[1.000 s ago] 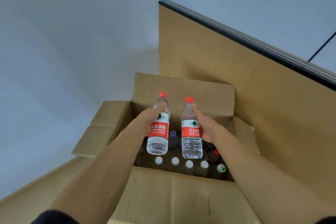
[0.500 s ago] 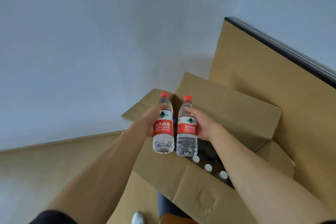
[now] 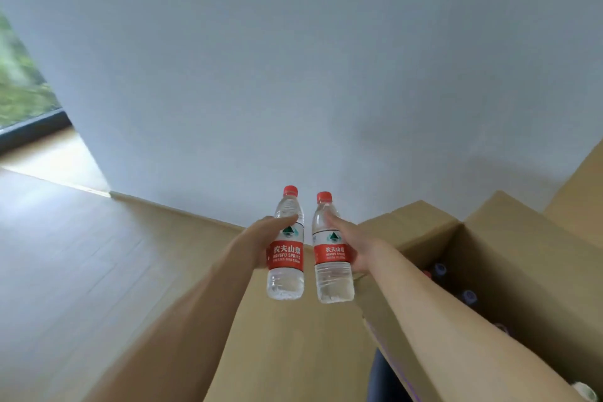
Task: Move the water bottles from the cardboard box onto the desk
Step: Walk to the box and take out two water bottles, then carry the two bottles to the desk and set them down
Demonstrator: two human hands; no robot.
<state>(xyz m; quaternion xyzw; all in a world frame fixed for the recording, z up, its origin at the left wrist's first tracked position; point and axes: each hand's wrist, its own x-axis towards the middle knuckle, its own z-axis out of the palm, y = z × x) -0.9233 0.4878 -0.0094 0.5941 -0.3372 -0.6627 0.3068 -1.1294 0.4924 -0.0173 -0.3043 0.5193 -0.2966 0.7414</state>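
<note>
Two water bottles with red caps and red labels are held upright in the air, side by side and just apart. The left hand (image 3: pixel 257 243) is wrapped around the left bottle (image 3: pixel 286 246), and the right hand (image 3: pixel 354 246) is wrapped around the right bottle (image 3: pixel 332 251). Both hang above the wooden floor (image 3: pixel 65 254), left of the open cardboard box (image 3: pixel 509 238), where more bottle tops (image 3: pixel 470 295) show inside.
</note>
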